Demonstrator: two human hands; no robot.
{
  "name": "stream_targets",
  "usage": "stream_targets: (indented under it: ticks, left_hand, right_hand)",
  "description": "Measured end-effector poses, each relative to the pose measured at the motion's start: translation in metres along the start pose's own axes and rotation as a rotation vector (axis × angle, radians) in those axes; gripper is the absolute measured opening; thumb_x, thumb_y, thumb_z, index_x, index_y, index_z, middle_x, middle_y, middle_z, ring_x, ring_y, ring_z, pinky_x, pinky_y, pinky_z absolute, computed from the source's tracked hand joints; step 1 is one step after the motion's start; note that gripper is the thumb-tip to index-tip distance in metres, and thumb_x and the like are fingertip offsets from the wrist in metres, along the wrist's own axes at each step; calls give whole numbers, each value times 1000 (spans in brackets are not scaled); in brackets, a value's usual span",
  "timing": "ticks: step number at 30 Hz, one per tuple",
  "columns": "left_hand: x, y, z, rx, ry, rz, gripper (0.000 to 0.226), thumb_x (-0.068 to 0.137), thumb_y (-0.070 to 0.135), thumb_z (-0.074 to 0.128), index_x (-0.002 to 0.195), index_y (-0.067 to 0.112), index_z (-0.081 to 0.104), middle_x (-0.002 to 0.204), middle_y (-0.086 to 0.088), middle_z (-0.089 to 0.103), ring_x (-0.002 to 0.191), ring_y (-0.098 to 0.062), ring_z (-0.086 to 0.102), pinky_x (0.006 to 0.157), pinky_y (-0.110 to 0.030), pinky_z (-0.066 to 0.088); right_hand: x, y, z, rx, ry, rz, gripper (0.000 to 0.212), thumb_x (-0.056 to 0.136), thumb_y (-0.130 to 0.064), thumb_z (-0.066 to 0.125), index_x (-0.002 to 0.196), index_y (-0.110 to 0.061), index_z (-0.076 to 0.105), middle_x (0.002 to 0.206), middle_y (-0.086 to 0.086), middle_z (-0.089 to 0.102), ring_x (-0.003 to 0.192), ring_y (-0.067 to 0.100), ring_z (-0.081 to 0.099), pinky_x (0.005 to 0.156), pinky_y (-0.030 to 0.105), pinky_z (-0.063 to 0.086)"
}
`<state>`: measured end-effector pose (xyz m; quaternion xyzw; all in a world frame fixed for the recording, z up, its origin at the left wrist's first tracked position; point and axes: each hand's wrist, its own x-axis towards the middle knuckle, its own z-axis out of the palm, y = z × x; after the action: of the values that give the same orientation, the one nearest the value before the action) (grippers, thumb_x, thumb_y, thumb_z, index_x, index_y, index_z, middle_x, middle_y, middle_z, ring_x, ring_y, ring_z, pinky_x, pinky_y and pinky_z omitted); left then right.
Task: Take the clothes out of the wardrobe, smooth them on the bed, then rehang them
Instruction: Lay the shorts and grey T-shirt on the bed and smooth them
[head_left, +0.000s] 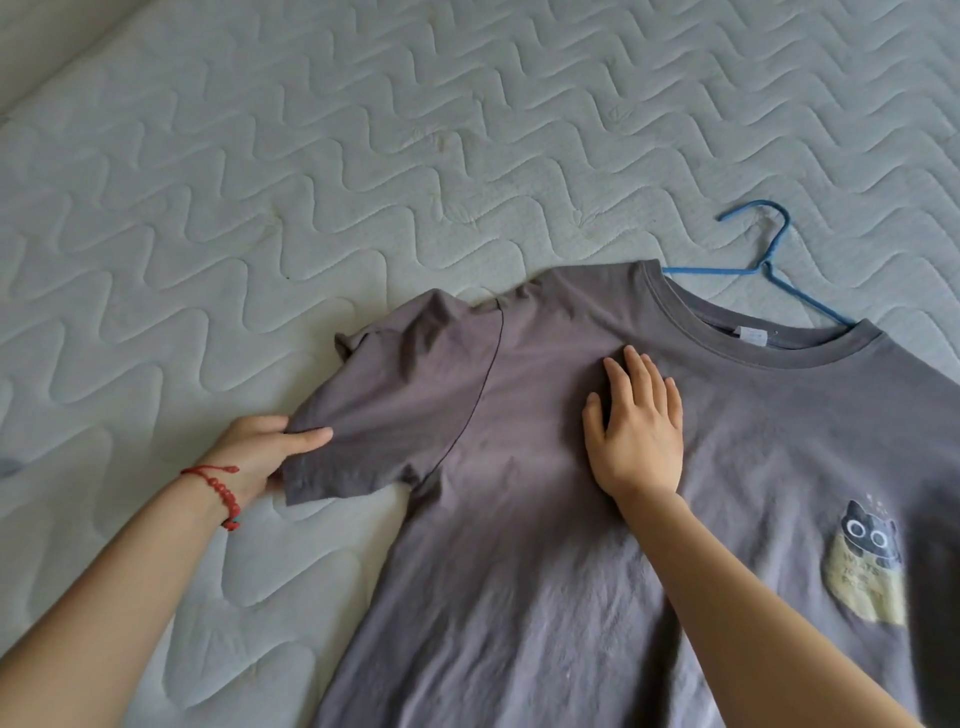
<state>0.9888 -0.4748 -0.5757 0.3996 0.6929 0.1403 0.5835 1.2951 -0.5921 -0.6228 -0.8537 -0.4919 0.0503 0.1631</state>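
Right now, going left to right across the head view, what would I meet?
Red bracelet → left hand pinching the T-shirt sleeve → right hand flat on the grey T-shirt → blue hanger → cat print.

Grey T-shirt on quilted bed (sleeve in left hand's grip)

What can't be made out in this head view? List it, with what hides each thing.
- Blue hanger: its lower part lies inside the grey T-shirt.
- T-shirt's hem and far sleeve: cut off by frame edges.
- Pocket print: lettering blurred.
- Left hand: fingers under the sleeve.
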Motion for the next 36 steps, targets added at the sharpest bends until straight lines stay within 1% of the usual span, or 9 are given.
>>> stream_targets:
  ticks: [7, 10, 13, 17, 21, 24, 28, 32, 36]
  left_hand:
    - [-17, 4, 3, 256, -207, -142, 16, 78, 8, 69, 91, 3, 61, 75, -12, 71, 64, -21, 68, 61, -30, 56]
    - [1, 32, 12, 49, -60, -54, 22, 78, 32, 70, 81, 10, 65, 62, -2, 70, 57, -13, 67, 58, -23, 54]
    - [25, 44, 20, -43, 95, 67, 41, 53, 50, 81, 68, 14, 66, 70, -5, 70, 71, -17, 66, 76, -32, 53]
    - [17, 45, 31, 33, 107, 199, 14, 75, 19, 75, 66, 19, 63, 49, 12, 64, 47, 0, 59, 62, -25, 46]
    - [19, 18, 10, 124, 437, 294, 36, 85, 28, 64, 65, -2, 58, 72, -14, 51, 72, -20, 45, 57, -26, 39]
    - [13, 9, 10, 382, 591, 360, 38, 91, 25, 56, 80, -11, 58, 80, -34, 55, 79, -40, 53, 69, -37, 38]
    - [-15, 16, 42, 523, 714, 663, 38, 87, 22, 52, 115, -3, 55, 117, -29, 56, 110, -43, 50, 91, -46, 37]
    - [-68, -14, 124, 865, 351, 1161, 37, 84, 31, 47, 114, 12, 59, 126, -13, 58, 119, -31, 47, 96, -41, 34]
    - [-77, -67, 169, 1271, 19, 1243, 57, 82, 49, 41, 133, 24, 44, 143, -3, 45, 133, -19, 31, 106, -45, 23]
  right_hand:
    - [0, -3, -1, -40, -26, -10, 60, 87, -38, 21, 131, -6, 46, 146, 16, 38, 138, 32, 30, 113, 45, 16]
    - [-1, -3, -1, -44, -39, -12, 62, 87, -38, 19, 132, -6, 45, 147, 15, 36, 138, 31, 28, 114, 44, 14]
    - [-1, -3, -2, -54, -50, -12, 64, 86, -40, 16, 134, -7, 43, 149, 14, 34, 140, 30, 26, 115, 43, 13]
    - [0, -3, -5, -60, -82, -15, 69, 83, -44, 10, 137, -10, 38, 152, 12, 27, 142, 27, 19, 116, 42, 8]
    - [2, 5, -10, -35, -208, -57, 78, 79, -54, 10, 144, -14, 26, 157, 8, 13, 145, 22, 5, 116, 36, -4]
    - [2, 11, -22, 82, -319, -91, 72, 83, -54, 30, 145, -17, 25, 157, 3, 10, 145, 18, 0, 116, 32, -7]
    - [-37, 17, -39, 210, -225, 23, 62, 87, -47, 32, 141, -18, 33, 153, 0, 26, 144, 17, 12, 117, 32, 2]
    - [-106, 20, -30, 0, -75, 137, 59, 86, -43, 28, 135, -15, 44, 149, 7, 37, 140, 23, 23, 113, 37, 11]
    - [-146, 29, -27, -104, -37, 192, 54, 88, -40, 34, 136, -18, 44, 147, 7, 40, 136, 21, 23, 110, 38, 13]
